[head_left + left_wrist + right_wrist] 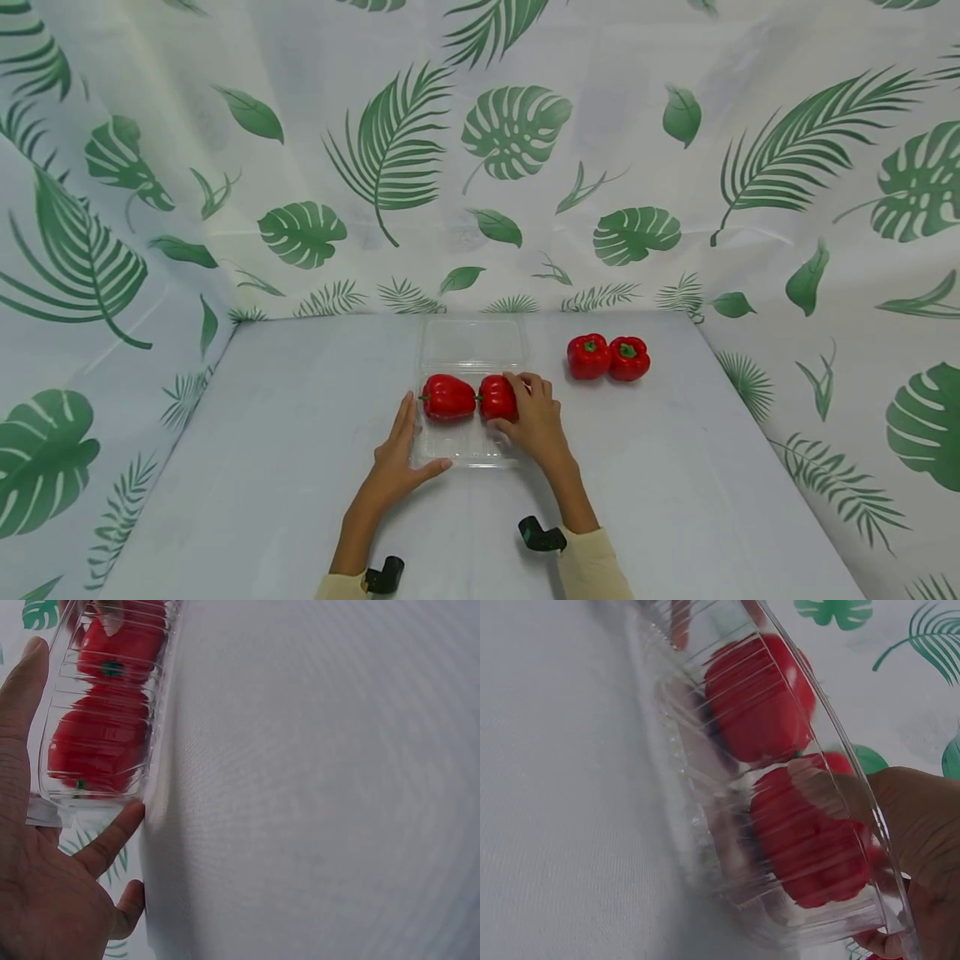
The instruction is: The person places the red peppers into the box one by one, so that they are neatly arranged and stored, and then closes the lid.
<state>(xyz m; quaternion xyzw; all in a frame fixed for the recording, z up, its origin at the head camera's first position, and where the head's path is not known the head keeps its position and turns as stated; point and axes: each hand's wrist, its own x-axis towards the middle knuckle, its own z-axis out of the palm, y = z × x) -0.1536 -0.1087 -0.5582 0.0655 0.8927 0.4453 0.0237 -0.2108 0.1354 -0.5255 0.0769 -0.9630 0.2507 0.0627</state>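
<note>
Two red bell peppers lie side by side in a clear plastic clamshell box (465, 450), its lid (472, 342) folded back behind. My right hand (536, 417) reaches over the box's right wall and grips the right bell pepper (495, 398), thumb in front and fingers behind. In the right wrist view the thumb (829, 791) lies against that pepper, seen through the ribbed wall. The left bell pepper (448, 397) has its green stem pointing left. My left hand (397, 462) is spread at the box's left front corner, fingers straight along the left wall, thumb toward the front edge.
Two more red bell peppers (588, 357) (629, 358) stand close together on the white table (262, 467), right of the box. A leaf-patterned sheet (585, 108) rises at the back and both sides. Each wrist carries a black camera mount (542, 534).
</note>
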